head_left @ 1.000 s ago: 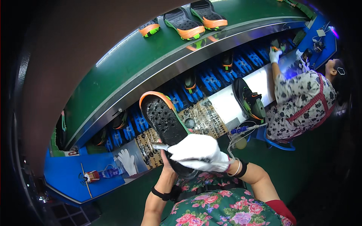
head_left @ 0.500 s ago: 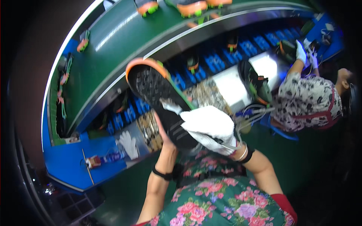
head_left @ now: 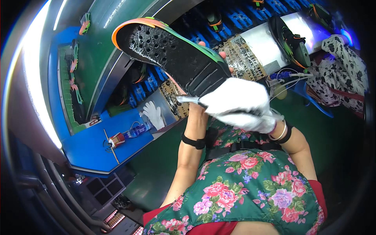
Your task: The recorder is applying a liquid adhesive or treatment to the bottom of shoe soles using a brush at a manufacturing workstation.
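A shoe sole (head_left: 176, 58), black inside with an orange-to-green rim, is held up at a slant. My bare left hand (head_left: 197, 109) grips it from below, with fingertips showing past its far edge. A glossy wet coat covers the end with holes; the nearer end has ridged grooves. My right hand (head_left: 239, 103), in a white glove, is closed round a small brush (head_left: 188, 99). The brush's pale bristles are at the sole's near edge, close to my left wrist; whether they touch it I cannot tell. The glove hides most of the handle.
A black and green shoe (head_left: 290, 43) stands on the bench to the right, beside a co-worker's patterned sleeve (head_left: 338, 51). On the blue table (head_left: 86, 149) lie a white glove (head_left: 153, 114), a plastic bottle (head_left: 137, 130) and a small red box (head_left: 116, 140). A green belt (head_left: 113, 19) carries soles.
The brush has gone from the sole's inner surface to its near edge. The sole now slants more sideways. The whole view has turned, and the co-worker is mostly out of sight.
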Demonstrator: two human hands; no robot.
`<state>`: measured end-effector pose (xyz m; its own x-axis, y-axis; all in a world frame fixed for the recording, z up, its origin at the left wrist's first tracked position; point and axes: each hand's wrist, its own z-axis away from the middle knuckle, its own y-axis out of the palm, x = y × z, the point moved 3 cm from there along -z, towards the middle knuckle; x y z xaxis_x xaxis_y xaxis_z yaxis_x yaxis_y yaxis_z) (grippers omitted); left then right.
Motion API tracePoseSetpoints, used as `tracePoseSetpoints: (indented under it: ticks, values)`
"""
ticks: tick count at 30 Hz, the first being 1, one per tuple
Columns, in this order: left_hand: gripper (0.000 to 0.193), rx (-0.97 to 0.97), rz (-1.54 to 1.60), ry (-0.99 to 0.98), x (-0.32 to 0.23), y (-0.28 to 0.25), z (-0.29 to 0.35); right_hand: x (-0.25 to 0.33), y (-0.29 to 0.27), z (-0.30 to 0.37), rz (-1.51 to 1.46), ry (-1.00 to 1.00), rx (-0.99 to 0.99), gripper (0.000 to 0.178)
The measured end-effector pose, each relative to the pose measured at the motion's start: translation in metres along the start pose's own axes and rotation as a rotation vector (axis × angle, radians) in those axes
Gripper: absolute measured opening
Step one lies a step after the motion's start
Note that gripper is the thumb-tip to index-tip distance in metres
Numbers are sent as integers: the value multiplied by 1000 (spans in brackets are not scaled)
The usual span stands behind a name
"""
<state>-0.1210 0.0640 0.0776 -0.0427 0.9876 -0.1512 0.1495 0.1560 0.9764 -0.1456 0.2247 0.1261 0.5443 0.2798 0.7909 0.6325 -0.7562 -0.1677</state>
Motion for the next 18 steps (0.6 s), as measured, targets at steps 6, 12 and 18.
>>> tracePoseSetpoints:
  ticks: [6, 12, 18]
  values:
    - [111, -68, 115, 72, 2, 4, -1, 5, 3, 3, 45, -138, 35, 34]
    - [117, -207, -44, 166, -9, 4, 1, -3, -9, 3, -218, 247, -35, 23]
    - [117, -65, -26, 94, -12, -1, 1, 13, -3, 1, 17, -143, 195, 32]
